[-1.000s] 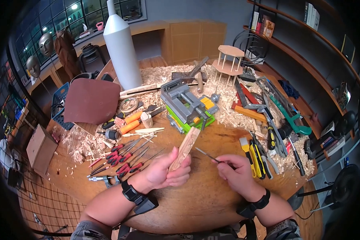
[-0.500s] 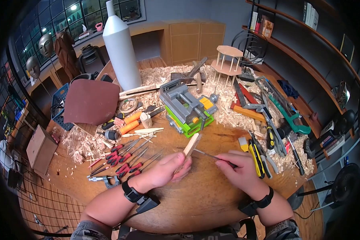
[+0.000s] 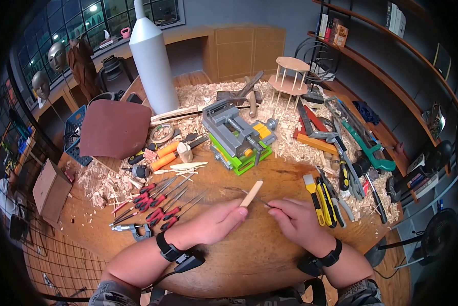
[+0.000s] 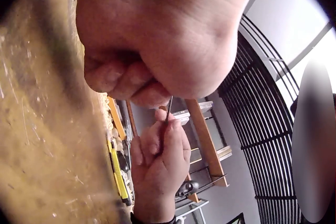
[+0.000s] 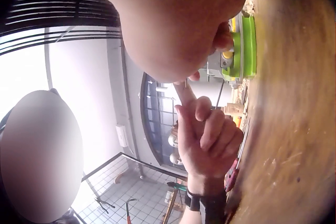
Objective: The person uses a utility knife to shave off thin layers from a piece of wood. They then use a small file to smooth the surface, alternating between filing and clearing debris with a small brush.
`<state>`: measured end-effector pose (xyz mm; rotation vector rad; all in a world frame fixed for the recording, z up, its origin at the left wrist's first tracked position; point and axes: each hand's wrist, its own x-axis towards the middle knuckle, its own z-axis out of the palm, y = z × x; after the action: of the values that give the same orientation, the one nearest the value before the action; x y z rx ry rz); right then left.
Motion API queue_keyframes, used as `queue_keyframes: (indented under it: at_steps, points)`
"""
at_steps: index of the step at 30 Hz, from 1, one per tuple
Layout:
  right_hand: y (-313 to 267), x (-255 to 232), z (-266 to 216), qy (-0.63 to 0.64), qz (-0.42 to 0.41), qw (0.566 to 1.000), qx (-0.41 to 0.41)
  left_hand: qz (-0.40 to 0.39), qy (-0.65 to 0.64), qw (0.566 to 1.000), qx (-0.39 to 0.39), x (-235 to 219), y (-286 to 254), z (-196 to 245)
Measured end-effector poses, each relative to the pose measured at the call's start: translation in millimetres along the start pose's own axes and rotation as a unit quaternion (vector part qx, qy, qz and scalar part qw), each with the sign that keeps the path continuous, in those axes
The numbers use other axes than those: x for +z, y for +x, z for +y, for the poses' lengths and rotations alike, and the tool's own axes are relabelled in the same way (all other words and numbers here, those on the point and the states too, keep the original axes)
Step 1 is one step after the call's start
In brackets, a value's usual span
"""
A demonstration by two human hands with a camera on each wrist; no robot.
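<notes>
We're looking over a broad wooden table (image 3: 259, 260), and wood shavings (image 3: 285, 148) are covering its far side, so we're judging that plenty of cutting is already behind us. The left hand (image 3: 216, 222) is curling its fingers round a pale wooden strip (image 3: 252, 193), holding it up over the near middle, while the right hand (image 3: 300, 222) is pinching a slim metal file (image 3: 263, 203) that's crossing it. Whether they're touching, we can't tell. The strip is showing straight sides and a blunt end, so we're reckoning it's roughed out, with filing underway and finer shaping and smoothing remaining. How much the gripped part is needing, we can't say; fingers are hiding it.

On to containers: the tall grey bottle-shaped vase (image 3: 152, 61) is standing at the back, its inside staying out of our sight. Leftward, a blue plastic basket (image 3: 72, 149) is holding dark items we can't identify, a brown board (image 3: 114, 130) partly blocking our view.
</notes>
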<state>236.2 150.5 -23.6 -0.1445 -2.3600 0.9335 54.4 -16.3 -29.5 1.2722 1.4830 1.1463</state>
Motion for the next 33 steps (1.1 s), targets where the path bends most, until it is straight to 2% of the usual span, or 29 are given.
queue_keyframes:
  at_steps: [3,6,7,8,9,12,13,14,15,16,18,19,20,21,22,23,24,25,26,28,29,30,32,33]
  points:
    - [-2,7,3,0.043,0.01,0.999,0.007,0.0,0.009,1.0,0.022,4,1,-4]
    - [-2,8,2,0.085,-0.029,0.995,0.05,-0.02,0.038,0.999,-0.015,4,2,-8]
    - [-2,9,3,0.085,-0.028,0.995,0.05,-0.026,0.084,0.996,0.023,10,2,-9]
    - [-3,10,3,0.139,-0.073,0.979,0.126,-0.031,0.131,0.989,0.061,14,4,-9]
    - [-4,11,3,0.193,-0.118,0.953,0.202,-0.014,0.11,0.993,0.05,15,2,3]
    - [1,10,1,0.249,-0.102,0.942,0.199,0.03,0.123,0.991,0.052,7,3,-1]
    - [2,9,2,0.249,-0.101,0.942,0.199,0.056,0.11,0.988,0.088,8,3,-6]
    - [3,8,3,0.316,-0.117,0.903,0.265,0.053,0.11,0.989,0.088,5,2,-6]
    - [2,7,3,0.38,-0.132,0.855,0.327,0.094,0.027,0.994,0.046,-1,0,-6]
    - [0,7,3,0.381,-0.129,0.855,0.328,0.135,-0.057,0.989,0.003,-6,-1,-5]
    - [-1,8,2,0.245,-0.127,0.928,0.249,0.26,-0.192,0.946,0.002,-14,2,-1]
    - [-3,9,5,0.246,-0.127,0.928,0.25,0.274,-0.155,0.949,0.031,-29,1,0]
    - [-4,12,11,0.204,-0.086,0.954,0.204,0.288,-0.116,0.949,0.059,-46,-2,0]
    - [-4,13,15,0.16,-0.041,0.974,0.156,0.26,-0.024,0.964,0.049,-51,-4,4]
    - [-2,9,14,0.16,-0.038,0.974,0.156,0.23,0.066,0.97,0.039,-53,-6,9]
    - [3,2,12,0.16,0.008,0.971,0.179,0.174,0.146,0.974,0.009,-48,-8,13]
    - [6,-3,12,0.159,0.053,0.965,0.2,0.117,0.223,0.968,-0.021,-40,-9,19]
    - [6,-3,19,0.112,0.09,0.973,0.181,0.121,0.323,0.938,-0.019,-29,-8,33]
    - [7,-5,24,0.112,0.088,0.973,0.181,0.123,0.322,0.938,-0.021,-29,-6,32]
    - [9,-8,29,0.1,0.109,0.977,0.154,0.153,0.393,0.907,0.009,-30,-4,24]
    - [11,-10,22,0.124,0.116,0.973,0.159,0.19,0.349,0.916,0.061,-33,-2,15]
    - [12,-13,19,0.125,0.117,0.972,0.159,0.189,0.35,0.916,0.06,-32,-4,12]
    - [12,-19,17,0.039,0.079,0.991,0.1,0.241,0.305,0.909,0.149,-29,-7,14]
    - [11,-16,17,0.038,0.078,0.991,0.099,0.256,0.318,0.894,0.185,-27,-6,12]
